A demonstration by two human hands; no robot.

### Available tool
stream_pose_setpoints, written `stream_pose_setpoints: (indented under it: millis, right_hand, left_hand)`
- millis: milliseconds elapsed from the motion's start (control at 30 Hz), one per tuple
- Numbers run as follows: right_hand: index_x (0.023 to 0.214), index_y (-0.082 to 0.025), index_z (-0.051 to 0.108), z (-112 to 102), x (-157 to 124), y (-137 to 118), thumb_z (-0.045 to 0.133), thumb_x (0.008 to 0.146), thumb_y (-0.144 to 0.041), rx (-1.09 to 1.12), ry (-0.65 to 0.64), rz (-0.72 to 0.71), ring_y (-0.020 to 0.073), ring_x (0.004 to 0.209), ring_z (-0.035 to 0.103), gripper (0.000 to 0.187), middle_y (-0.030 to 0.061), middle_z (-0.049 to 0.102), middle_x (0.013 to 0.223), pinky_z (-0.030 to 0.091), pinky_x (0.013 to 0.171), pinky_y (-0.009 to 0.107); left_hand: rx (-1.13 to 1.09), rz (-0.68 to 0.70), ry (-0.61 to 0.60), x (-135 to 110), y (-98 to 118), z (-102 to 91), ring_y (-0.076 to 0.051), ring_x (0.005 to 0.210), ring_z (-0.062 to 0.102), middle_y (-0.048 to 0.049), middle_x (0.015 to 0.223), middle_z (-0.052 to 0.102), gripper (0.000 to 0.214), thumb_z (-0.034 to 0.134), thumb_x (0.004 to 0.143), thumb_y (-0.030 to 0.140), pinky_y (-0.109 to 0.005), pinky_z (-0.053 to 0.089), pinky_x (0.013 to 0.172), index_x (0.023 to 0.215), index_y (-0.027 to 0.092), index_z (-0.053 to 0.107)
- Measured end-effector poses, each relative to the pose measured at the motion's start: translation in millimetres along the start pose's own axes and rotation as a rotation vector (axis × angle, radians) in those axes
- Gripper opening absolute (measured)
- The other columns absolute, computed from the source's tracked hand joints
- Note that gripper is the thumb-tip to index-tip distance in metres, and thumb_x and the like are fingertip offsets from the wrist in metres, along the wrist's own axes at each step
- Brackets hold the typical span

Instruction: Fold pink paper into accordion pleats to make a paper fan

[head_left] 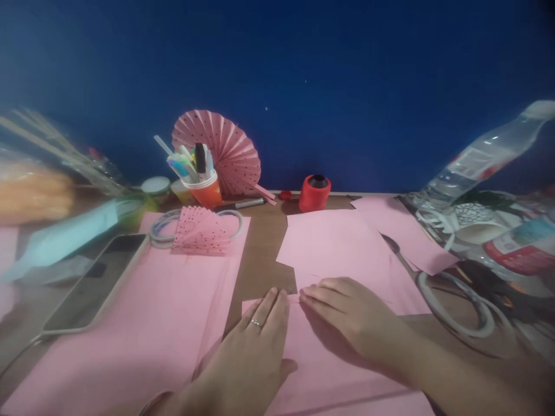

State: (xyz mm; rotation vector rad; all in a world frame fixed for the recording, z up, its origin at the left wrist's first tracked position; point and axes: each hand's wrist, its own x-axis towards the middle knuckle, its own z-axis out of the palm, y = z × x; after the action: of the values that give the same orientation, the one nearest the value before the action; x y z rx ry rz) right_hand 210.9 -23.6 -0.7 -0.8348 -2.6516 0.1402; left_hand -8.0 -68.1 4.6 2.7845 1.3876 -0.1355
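My left hand, with a ring on one finger, lies flat with fingers stretched out on a pink paper sheet at the front of the table. My right hand rests flat beside it, fingertips pressing the sheet's far edge, almost touching the left fingertips. Neither hand grips anything. Just beyond the fingers lies another pink sheet.
A large pink sheet lies at left with a phone, a small folded pink fan and tape rings on it. Behind stand an orange cup of pens, an open pink fan and a red thread spool. A plastic bottle and scissors are at right.
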Motion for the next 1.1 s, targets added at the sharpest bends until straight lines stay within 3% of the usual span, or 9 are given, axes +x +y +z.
stream_pose_setpoints:
  millis: [167, 367, 567, 633, 800, 967, 1100]
  right_hand:
    - [0.120, -0.016, 0.050, 2.1, 0.1, 1.0, 0.039, 0.086, -0.014, 0.017, -0.040, 0.017, 0.0203, 0.101, 0.050, 0.035, 0.0071, 0.059, 0.113, 0.045, 0.085, 0.039]
    - [0.118, -0.017, 0.051, 4.6, -0.6, 1.4, 0.040, 0.086, -0.014, -0.005, -0.025, 0.006, 0.0199, 0.100, 0.052, 0.034, 0.0068, 0.060, 0.111, 0.046, 0.084, 0.039]
    - [0.119, -0.016, 0.050, 5.5, -1.1, 0.9, 0.040, 0.085, -0.013, -0.017, -0.017, -0.016, 0.0205, 0.101, 0.052, 0.036, 0.0073, 0.059, 0.114, 0.046, 0.085, 0.040]
    - [0.121, -0.016, 0.048, 4.4, 1.1, -1.0, 0.040, 0.085, -0.013, -0.003, -0.018, -0.040, 0.0201, 0.101, 0.052, 0.038, 0.0074, 0.059, 0.113, 0.046, 0.085, 0.039]
    - [0.122, -0.017, 0.047, 5.0, 5.6, -4.6, 0.041, 0.084, -0.014, -0.006, -0.024, -0.093, 0.0195, 0.104, 0.050, 0.039, 0.0073, 0.058, 0.115, 0.046, 0.086, 0.037]
    - [0.122, -0.017, 0.047, 5.4, 5.1, -4.8, 0.040, 0.084, -0.015, -0.031, -0.039, -0.096, 0.0194, 0.106, 0.049, 0.038, 0.0074, 0.057, 0.116, 0.044, 0.087, 0.037]
    - [0.120, -0.018, 0.048, 2.9, 5.6, -5.4, 0.041, 0.084, -0.016, -0.013, -0.064, -0.093, 0.0190, 0.107, 0.048, 0.037, 0.0055, 0.055, 0.119, 0.043, 0.089, 0.037]
  left_hand:
    - [0.077, -0.068, 0.061, -5.2, 3.2, 4.9, -0.032, 0.115, 0.044, -0.0185, 0.127, 0.046, 0.059, 0.048, 0.075, 0.040, -0.042, 0.042, 0.091, 0.123, 0.007, 0.045]
    - [0.200, -0.136, 0.166, -22.2, 5.4, 22.5, -0.036, 0.116, 0.041, -0.0214, 0.126, 0.045, 0.060, 0.050, 0.073, 0.038, -0.044, 0.045, 0.086, 0.123, 0.005, 0.046]
    - [0.165, -0.159, 0.094, -20.2, 7.9, 14.7, -0.040, 0.112, 0.044, -0.0259, 0.121, 0.048, 0.061, 0.051, 0.073, 0.040, -0.048, 0.044, 0.084, 0.119, 0.001, 0.048]
    - [0.120, -0.126, 0.071, -14.9, 8.1, 6.9, -0.038, 0.114, 0.042, -0.0235, 0.124, 0.047, 0.057, 0.046, 0.077, 0.038, -0.048, 0.042, 0.087, 0.122, 0.003, 0.046]
    - [0.044, 0.134, 0.133, -5.6, 7.2, -4.3, -0.026, 0.127, 0.027, -0.0143, 0.137, 0.032, 0.052, 0.036, 0.079, 0.016, -0.037, 0.034, 0.098, 0.130, 0.007, 0.034]
    - [0.043, 0.147, 0.128, -5.4, 7.9, -5.8, -0.026, 0.126, 0.030, -0.0172, 0.134, 0.036, 0.051, 0.033, 0.079, 0.015, -0.037, 0.034, 0.098, 0.128, 0.003, 0.036]
    - [0.090, 0.068, 0.154, -8.0, 11.3, -1.6, -0.033, 0.120, 0.036, -0.0221, 0.130, 0.039, 0.050, 0.038, 0.081, 0.022, -0.042, 0.039, 0.093, 0.127, 0.001, 0.038]
